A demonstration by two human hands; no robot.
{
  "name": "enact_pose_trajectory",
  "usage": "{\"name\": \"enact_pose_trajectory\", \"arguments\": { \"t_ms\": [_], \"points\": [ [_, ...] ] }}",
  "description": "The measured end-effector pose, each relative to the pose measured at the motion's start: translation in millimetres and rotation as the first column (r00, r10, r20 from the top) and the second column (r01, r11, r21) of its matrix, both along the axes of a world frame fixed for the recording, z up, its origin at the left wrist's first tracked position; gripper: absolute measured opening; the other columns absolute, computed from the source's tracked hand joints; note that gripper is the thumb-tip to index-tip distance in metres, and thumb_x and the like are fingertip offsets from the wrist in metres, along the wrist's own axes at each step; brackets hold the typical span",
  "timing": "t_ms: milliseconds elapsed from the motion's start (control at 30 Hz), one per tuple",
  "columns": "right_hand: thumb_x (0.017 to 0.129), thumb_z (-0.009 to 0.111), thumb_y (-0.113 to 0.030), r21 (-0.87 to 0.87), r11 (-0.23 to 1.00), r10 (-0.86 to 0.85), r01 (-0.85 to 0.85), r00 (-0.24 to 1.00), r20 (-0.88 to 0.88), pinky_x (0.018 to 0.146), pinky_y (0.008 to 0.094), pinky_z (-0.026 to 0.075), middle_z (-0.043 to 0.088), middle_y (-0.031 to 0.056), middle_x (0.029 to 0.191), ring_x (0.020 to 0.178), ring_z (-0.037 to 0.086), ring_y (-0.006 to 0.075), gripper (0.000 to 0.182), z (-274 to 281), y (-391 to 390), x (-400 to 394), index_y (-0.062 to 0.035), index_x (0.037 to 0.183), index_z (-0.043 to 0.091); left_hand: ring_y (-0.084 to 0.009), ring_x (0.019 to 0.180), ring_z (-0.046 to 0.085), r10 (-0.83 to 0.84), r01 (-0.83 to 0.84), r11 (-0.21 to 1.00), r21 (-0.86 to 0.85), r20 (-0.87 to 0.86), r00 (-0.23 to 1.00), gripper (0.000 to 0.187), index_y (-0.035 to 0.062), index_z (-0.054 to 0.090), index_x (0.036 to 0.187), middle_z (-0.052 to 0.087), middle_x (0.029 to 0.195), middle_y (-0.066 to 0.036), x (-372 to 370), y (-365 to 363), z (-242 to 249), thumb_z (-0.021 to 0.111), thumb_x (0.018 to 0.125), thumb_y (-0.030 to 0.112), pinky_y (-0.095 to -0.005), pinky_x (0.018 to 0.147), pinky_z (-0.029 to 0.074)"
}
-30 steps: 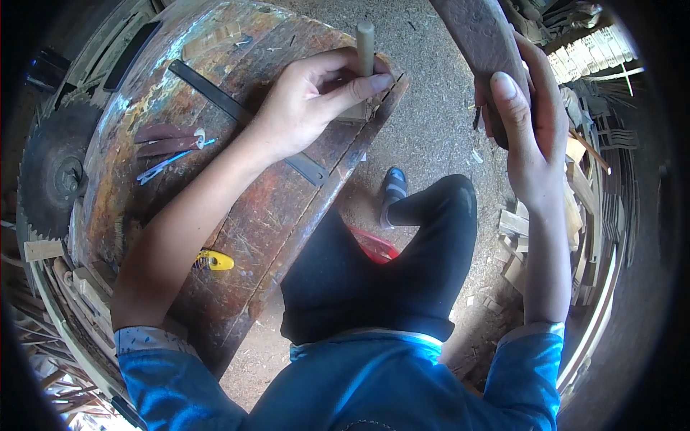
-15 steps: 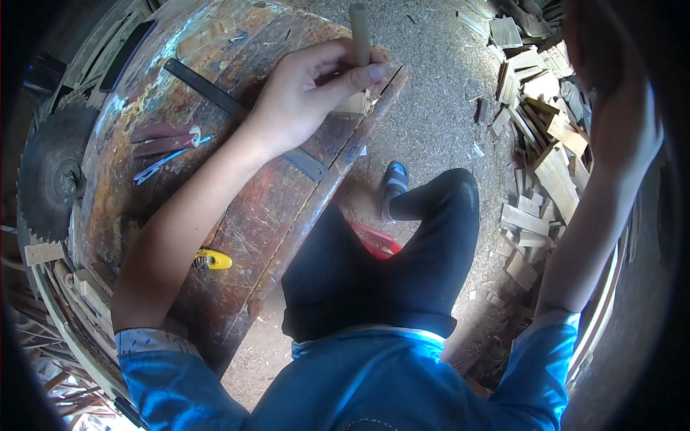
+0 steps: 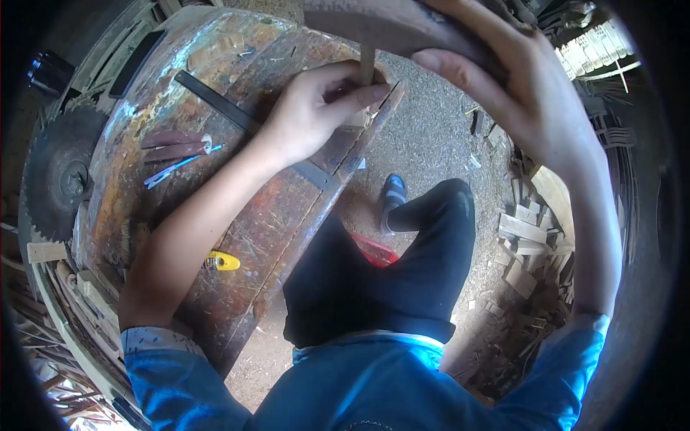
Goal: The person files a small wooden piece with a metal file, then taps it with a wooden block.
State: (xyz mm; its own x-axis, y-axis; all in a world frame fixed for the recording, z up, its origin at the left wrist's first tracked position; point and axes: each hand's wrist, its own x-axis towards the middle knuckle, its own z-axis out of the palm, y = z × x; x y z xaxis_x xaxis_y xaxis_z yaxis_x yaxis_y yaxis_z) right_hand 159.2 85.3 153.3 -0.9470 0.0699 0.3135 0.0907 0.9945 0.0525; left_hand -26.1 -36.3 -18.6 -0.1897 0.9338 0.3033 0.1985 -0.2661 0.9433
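Note:
My left hand (image 3: pixel 316 108) is closed around the upright wooden handle of a chisel (image 3: pixel 367 65), near the bench corner. Its blade is hidden by my fingers. Beneath that hand a pale piece of wood (image 3: pixel 357 119) shows at the bench edge. My right hand (image 3: pixel 514 93) grips a thick, dark wooden block (image 3: pixel 402 27) at the top of the view, and the block overlaps the top of the chisel handle. A dark flat metal bar (image 3: pixel 219 103) lies on the bench, passing under my left forearm.
On the worn bench (image 3: pixel 266 237) lie a brown-handled tool (image 3: pixel 175 146), a blue pen (image 3: pixel 172 171) and a yellow tool (image 3: pixel 226 261). A toothed circular saw blade (image 3: pixel 61 172) stands at the left. Wood offcuts (image 3: pixel 523 230) cover the floor at right; something red (image 3: pixel 375 251) shows between my legs.
My right hand has swung in from the far right, bringing the dark wooden block over the chisel handle. My left hand keeps its hold; the view has shifted slightly.

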Motion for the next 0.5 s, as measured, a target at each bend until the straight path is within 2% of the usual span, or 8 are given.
{"name": "enact_pose_trajectory", "arguments": {
  "t_ms": [33, 133, 167, 233, 300, 400, 433, 500],
  "points": [
    [0.104, 0.063, -0.034, -0.034, 0.998, -0.047, 0.049, 0.998, 0.046, 0.055, 0.0345, 0.057, 0.072, 0.0156, 0.093, 0.072, 0.071, 0.0175, 0.048, 10.0, 5.6, 5.8, 0.0058, 0.131, 0.057, -0.0127, 0.108, 0.066, -0.011, 0.011, 1.0, -0.01, 0.017, 1.0, 0.027, -0.0025, 0.067, 0.123, 0.072, 0.112, -0.009, 1.0, -0.3, 2.9, 0.067, 0.101, 0.014, -0.0282, 0.098, 0.05],
    [0.105, 0.062, -0.035, -0.469, 0.867, 0.003, -0.171, 0.941, -0.338, 0.057, 0.0305, 0.058, 0.07, 0.0138, 0.087, 0.067, 0.067, 0.0165, 0.052, 5.7, 16.2, 8.1, 0.0063, 0.134, 0.055, -0.0134, 0.107, 0.066, 0.005, -0.005, 1.0, 0.0, 0.066, 0.998, 0.028, -0.0052, 0.067, 0.122, 0.072, 0.111, -0.009, 2.8, 1.1, -1.1, 0.068, 0.1, 0.013, -0.0283, 0.097, 0.05],
    [0.105, 0.061, -0.036, -0.486, 0.836, 0.058, -0.254, 0.922, -0.382, 0.058, 0.0292, 0.058, 0.069, 0.0131, 0.086, 0.065, 0.066, 0.0162, 0.053, -4.7, 23.6, 6.8, 0.0065, 0.135, 0.054, -0.0131, 0.106, 0.066, -0.006, 0.006, 1.0, -0.008, 0.067, 0.998, 0.028, -0.005, 0.067, 0.121, 0.072, 0.11, -0.008, 2.6, 0.5, 0.0, 0.068, 0.1, 0.014, -0.0281, 0.096, 0.05],
    [0.104, 0.062, -0.037, -0.071, 0.997, -0.029, 0.023, 0.996, -0.08, 0.06, 0.0307, 0.06, 0.071, 0.0179, 0.09, 0.068, 0.069, 0.0191, 0.055, -12.5, -3.4, 5.1, 0.0074, 0.135, 0.054, -0.0119, 0.106, 0.066, -0.006, 0.007, 1.0, -0.017, 0.025, 1.0, 0.028, -0.0037, 0.067, 0.122, 0.072, 0.11, -0.008, 0.8, -1.7, -1.6, 0.068, 0.1, 0.015, -0.0275, 0.096, 0.05],
    [0.102, 0.064, -0.039, 0.122, 0.992, 0.053, -0.032, 0.983, -0.175, 0.062, 0.0323, 0.061, 0.073, 0.0227, 0.094, 0.072, 0.072, 0.0219, 0.058, -6.8, -15.8, 0.0, 0.0083, 0.134, 0.054, -0.011, 0.105, 0.065, 0.003, -0.003, 1.0, -0.02, 0.02, 1.0, 0.027, -0.0033, 0.067, 0.121, 0.072, 0.11, -0.008, 2.9, 0.3, 2.1, 0.068, 0.101, 0.014, -0.027, 0.095, 0.05],
    [0.103, 0.065, -0.038, -0.456, 0.887, -0.064, -0.076, 0.957, -0.283, 0.054, 0.0304, 0.055, 0.064, 0.0141, 0.076, 0.059, 0.063, 0.0154, 0.054, 15.7, -16.3, 0.9, 0.0073, 0.132, 0.056, -0.0121, 0.105, 0.065, -0.001, 0.001, 1.0, -0.013, 0.018, 1.0, 0.026, -0.0052, 0.067, 0.12, 0.072, 0.111, -0.009, 2.3, 1.7, -0.1, 0.067, 0.101, 0.012, -0.0273, 0.095, 0.05],
    [0.103, 0.065, -0.038, -0.521, 0.853, -0.099, -0.028, 0.972, -0.215, 0.051, 0.0297, 0.053, 0.061, 0.0113, 0.07, 0.054, 0.06, 0.0132, 0.053, 23.6, -25.7, -4.5, 0.0069, 0.131, 0.056, -0.0119, 0.105, 0.065, 0.004, -0.004, 1.0, -0.023, 0.016, 1.0, 0.026, -0.0051, 0.067, 0.12, 0.072, 0.111, -0.009, 1.6, -0.2, 0.7, 0.067, 0.101, 0.012, -0.0273, 0.095, 0.05],
    [0.103, 0.063, -0.037, -0.114, 0.993, -0.029, 0.021, 0.997, -0.068, 0.052, 0.032, 0.056, 0.067, 0.0174, 0.08, 0.055, 0.064, 0.0184, 0.052, -14.7, -10.3, 4.5, 0.0084, 0.129, 0.057, -0.0116, 0.106, 0.065, 0.01, -0.009, 0.999, -0.035, 0.011, 1.0, 0.026, -0.0049, 0.067, 0.12, 0.072, 0.111, -0.009, 2.8, -2.4, 1.6, 0.067, 0.101, 0.012, -0.0274, 0.096, 0.05]
  ]
}}
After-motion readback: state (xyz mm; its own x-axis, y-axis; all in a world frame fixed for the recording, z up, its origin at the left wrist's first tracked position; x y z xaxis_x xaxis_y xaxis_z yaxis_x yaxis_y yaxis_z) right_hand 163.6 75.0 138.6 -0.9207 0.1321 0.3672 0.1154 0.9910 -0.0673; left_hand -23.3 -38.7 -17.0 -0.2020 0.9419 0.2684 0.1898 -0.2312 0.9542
